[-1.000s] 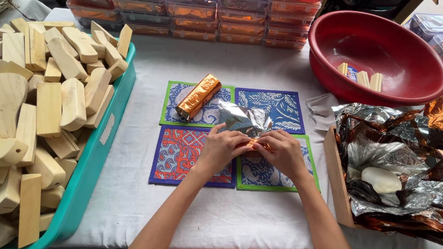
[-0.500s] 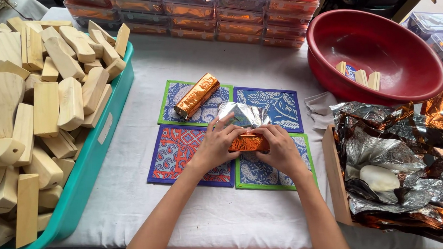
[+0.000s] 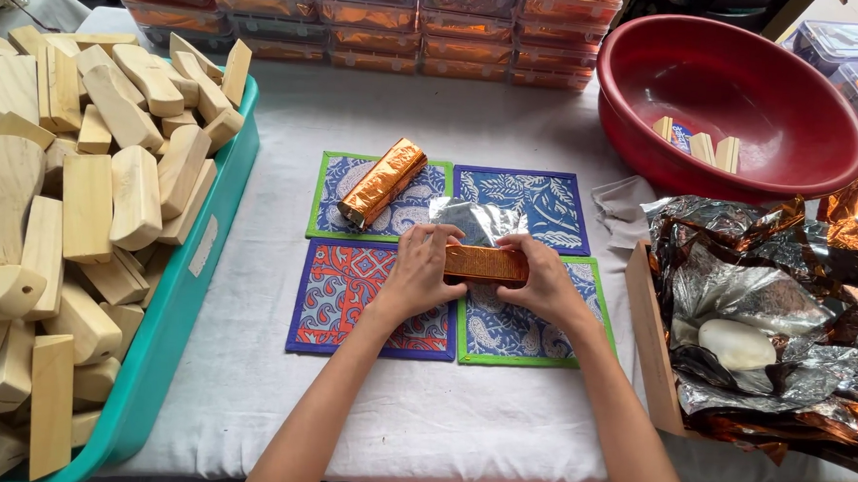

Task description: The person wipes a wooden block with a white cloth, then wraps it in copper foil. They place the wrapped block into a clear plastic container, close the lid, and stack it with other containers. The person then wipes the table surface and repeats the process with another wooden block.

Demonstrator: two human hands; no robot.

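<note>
My left hand (image 3: 422, 270) and my right hand (image 3: 541, 277) hold a block half wrapped in orange foil (image 3: 486, 264) between them, over four patterned cloth mats (image 3: 350, 291) on the white table. A loose silver flap of the foil sheet (image 3: 476, 220) sticks up behind the block. A second block, fully wrapped in orange foil (image 3: 383, 182), lies diagonally on the back left mat.
A teal tray (image 3: 191, 279) heaped with bare wooden blocks (image 3: 84, 197) fills the left side. A red basin (image 3: 734, 100) with a few blocks stands at the back right. Crumpled foil sheets (image 3: 783, 314) lie in a box at right. Stacked lidded containers (image 3: 361, 26) line the back.
My hands have folded the foil over the block, so its orange face now shows between them. The block has moved a little toward me.
</note>
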